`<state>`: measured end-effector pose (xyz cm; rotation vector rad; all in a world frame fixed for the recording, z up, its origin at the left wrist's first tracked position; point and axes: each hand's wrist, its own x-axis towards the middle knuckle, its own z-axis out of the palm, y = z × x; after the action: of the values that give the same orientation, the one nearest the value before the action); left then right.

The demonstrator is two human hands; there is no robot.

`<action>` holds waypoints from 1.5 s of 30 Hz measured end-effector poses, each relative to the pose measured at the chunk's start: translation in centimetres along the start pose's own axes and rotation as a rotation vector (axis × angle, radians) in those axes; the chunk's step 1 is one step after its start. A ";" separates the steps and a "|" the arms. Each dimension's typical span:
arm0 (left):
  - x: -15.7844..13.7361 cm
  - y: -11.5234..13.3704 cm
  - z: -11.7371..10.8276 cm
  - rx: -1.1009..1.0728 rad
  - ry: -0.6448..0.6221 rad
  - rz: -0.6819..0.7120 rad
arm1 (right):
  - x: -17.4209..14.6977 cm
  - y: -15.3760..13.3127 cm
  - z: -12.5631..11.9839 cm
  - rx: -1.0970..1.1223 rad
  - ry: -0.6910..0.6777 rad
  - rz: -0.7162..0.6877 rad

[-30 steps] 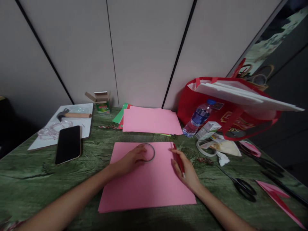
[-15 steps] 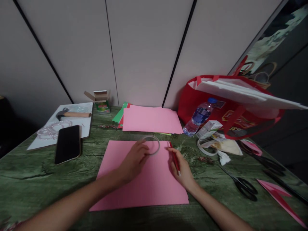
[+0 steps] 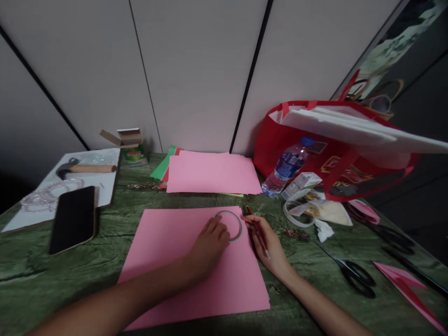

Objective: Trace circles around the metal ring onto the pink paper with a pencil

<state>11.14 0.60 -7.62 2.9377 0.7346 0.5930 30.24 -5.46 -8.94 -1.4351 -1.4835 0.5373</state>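
Observation:
A sheet of pink paper (image 3: pixel 168 238) lies in front of me on the green wood-patterned table. My left hand (image 3: pixel 213 240) rests over its middle, fingers on the left side of a thin grey ring (image 3: pixel 241 229). The ring lies against the paper near its top right corner, and pink shows through it. At the paper's right edge, my right hand (image 3: pixel 268 240) holds a slim red pencil (image 3: pixel 258 229), its pale end towards me. Fingers of the right hand reach the paper's edge.
Behind lies a stack of pink sheets (image 3: pixel 213 172). To the left are a phone (image 3: pixel 73 219), a hammer (image 3: pixel 93 168) and a small box (image 3: pixel 135 154). On the right stand a water bottle (image 3: pixel 287 168) and a red bag (image 3: pixel 266 144), with scissors (image 3: pixel 355 275) and a tape roll (image 3: pixel 294 219) nearer.
My left hand has brought the ring down and right, from held tilted above the paper to lying against it. The right hand keeps the pencil. The view has shifted a little.

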 end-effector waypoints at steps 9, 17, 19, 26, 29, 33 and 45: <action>0.5 0.0 0.4 0.040 -0.004 0.020 | 1.3 0.2 -0.8 0.109 0.013 0.123; 1.8 1.0 -0.4 0.058 -0.025 0.173 | 5.9 -1.2 -0.9 0.270 0.069 0.159; 2.2 1.0 -0.5 0.058 -0.066 0.177 | 7.2 -1.4 -0.4 0.282 0.071 0.158; 2.1 0.6 1.1 0.007 -0.059 0.113 | 10.0 -1.8 2.2 0.346 -0.111 0.218; 1.8 0.6 1.6 -0.005 -0.083 0.122 | 10.4 -2.5 3.3 0.373 -0.208 0.226; 1.7 0.7 1.6 -0.025 -0.073 0.084 | 10.7 -3.5 4.3 0.407 -0.357 0.212; 1.2 0.8 1.6 0.034 -0.010 0.083 | 12.7 -0.1 4.5 0.503 -0.151 0.304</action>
<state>13.08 0.50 -8.54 3.0126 0.6312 0.5767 28.41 7.69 -6.67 -1.2356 -1.1330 1.1395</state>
